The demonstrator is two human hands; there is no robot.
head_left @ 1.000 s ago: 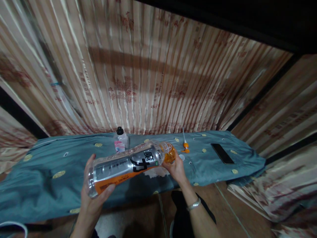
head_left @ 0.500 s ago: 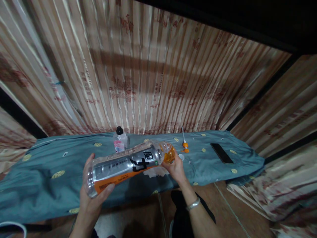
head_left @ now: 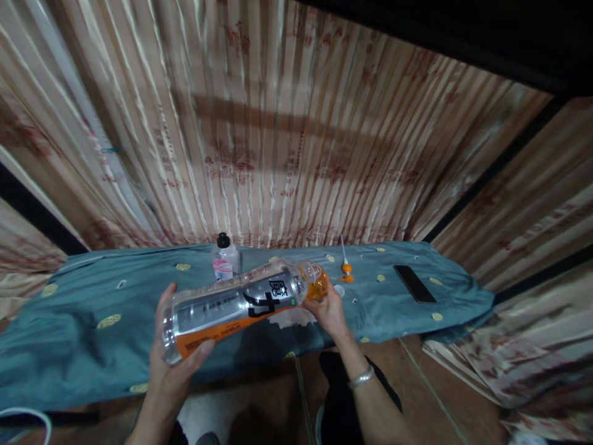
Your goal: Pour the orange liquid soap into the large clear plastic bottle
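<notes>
My left hand (head_left: 173, 364) is wrapped round the base of a large clear plastic drink bottle (head_left: 236, 306) with a silver and orange label. The bottle lies nearly level, its neck end pointing right and slightly up. At that end my right hand (head_left: 330, 309) grips a small clear bottle of orange liquid (head_left: 317, 282). The two bottles meet mouth to mouth, though the exact join is hard to make out. An orange pump head (head_left: 346, 270) with a white tube lies on the cloth beyond my right hand. Near it is a small pale disc (head_left: 340, 290).
A clear bottle with a black cap (head_left: 224, 256) stands behind the drink bottle. A dark phone (head_left: 414, 283) lies to the right on the teal patterned cloth (head_left: 389, 321). Below the held bottles is a whitish patch (head_left: 293, 317). Pleated curtains (head_left: 278, 154) enclose the back and sides.
The view has shifted very slightly. Both hands keep the same hold, and the two bottles stay joined at nearly the same tilt.
</notes>
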